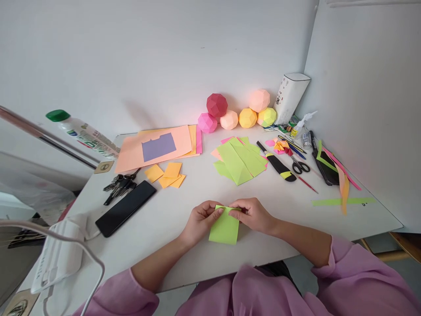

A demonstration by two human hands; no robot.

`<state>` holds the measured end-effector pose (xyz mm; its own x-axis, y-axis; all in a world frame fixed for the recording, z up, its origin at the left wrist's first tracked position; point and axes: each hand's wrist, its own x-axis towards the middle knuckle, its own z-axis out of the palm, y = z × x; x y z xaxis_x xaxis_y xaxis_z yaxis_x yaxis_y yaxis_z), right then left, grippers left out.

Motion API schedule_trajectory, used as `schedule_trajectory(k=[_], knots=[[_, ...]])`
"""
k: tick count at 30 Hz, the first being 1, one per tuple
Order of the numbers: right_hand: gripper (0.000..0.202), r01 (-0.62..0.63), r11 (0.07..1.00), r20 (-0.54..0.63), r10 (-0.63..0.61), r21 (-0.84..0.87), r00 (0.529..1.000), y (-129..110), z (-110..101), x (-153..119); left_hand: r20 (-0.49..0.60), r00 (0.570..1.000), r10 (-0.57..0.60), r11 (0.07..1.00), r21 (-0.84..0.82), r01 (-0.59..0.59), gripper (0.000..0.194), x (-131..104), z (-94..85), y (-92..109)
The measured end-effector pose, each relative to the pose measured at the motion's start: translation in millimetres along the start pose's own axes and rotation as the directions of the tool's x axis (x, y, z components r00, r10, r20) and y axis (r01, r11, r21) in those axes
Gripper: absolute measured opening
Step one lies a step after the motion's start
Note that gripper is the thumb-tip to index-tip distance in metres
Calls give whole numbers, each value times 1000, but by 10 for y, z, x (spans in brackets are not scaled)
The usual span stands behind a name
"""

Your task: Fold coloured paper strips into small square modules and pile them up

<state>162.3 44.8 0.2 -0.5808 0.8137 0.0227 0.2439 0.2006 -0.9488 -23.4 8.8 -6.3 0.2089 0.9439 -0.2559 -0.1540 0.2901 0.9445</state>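
A small green sheet of paper (224, 229) is held up just above the near part of the white table. My left hand (202, 220) pinches its upper left corner between thumb and fingers. At the upper right corner, my right hand (254, 215) grips the same sheet, thumb on the near face. The fingertips behind the paper are partly hidden. Beyond the hands lies a loose pile of larger green papers (241, 161), with pink pieces peeking out below. Several small orange paper pieces (166, 175) overlap one another to the left.
Faceted paper balls (217, 105) stand along the wall. A cutter knife (281, 166), scissors (300, 167) and a glue bottle (299, 128) lie or stand at right. At left are a black phone (126, 208), keys (121, 184), coloured sheets (131, 152) and a white power strip (61, 252).
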Motion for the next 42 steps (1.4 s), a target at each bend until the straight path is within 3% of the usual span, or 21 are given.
schedule_trajectory(k=[15,27,42], knots=[[23,30,1000,9,-30,-7,1000,-29,-12,1,-21,1000,-11,1000,5,11,26,-8,15,28],[23,-94,983,21,92,157,996,-45,-9,-9,-86,996,7,1000,7,-6,27,3,-32,-29],[20,-97,989,-5,99,115,995,-88,-21,-11,-100,995,24,1000,1,-24,22,5,-38,-32]])
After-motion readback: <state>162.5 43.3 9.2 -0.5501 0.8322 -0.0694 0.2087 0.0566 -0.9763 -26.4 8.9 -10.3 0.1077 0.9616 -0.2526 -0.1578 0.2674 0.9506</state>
